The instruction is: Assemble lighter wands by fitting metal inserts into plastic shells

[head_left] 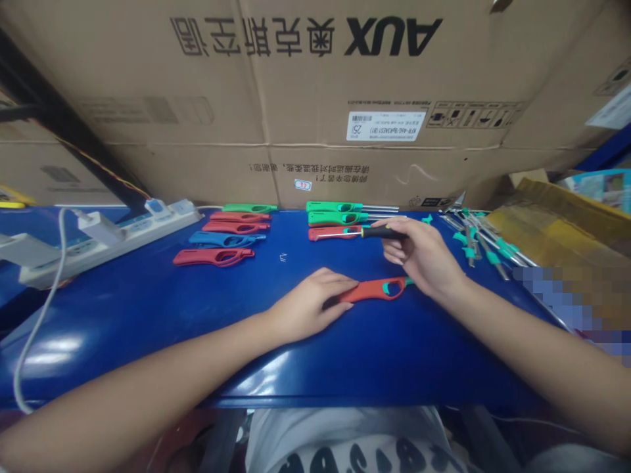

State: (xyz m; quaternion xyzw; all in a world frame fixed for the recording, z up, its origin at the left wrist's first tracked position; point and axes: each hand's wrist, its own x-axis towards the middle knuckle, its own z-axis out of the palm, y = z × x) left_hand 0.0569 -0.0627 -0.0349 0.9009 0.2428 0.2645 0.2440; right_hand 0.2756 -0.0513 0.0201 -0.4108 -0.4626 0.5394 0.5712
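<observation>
My left hand (313,305) is closed around the rear end of an orange-red long-nosed lighter (368,290), which lies flat on the blue table with a green trigger in its loop. In my right hand (424,253) is a screwdriver (379,232), gripped by its black handle, its thin shaft pointing left. That hand is above the lighter's front end and hides most of it. Behind are two green lighters (331,217) with metal nozzles and a red lighter (320,233), partly covered by the screwdriver shaft.
Several red, blue and green lighter bodies (211,257) lie at the left. Small metal pins (282,257) sit mid-table. Metal tubes with green parts (486,240) are heaped at the right beside a yellow-brown package (552,223). A white power strip (133,233) and large carton (276,85) stand behind.
</observation>
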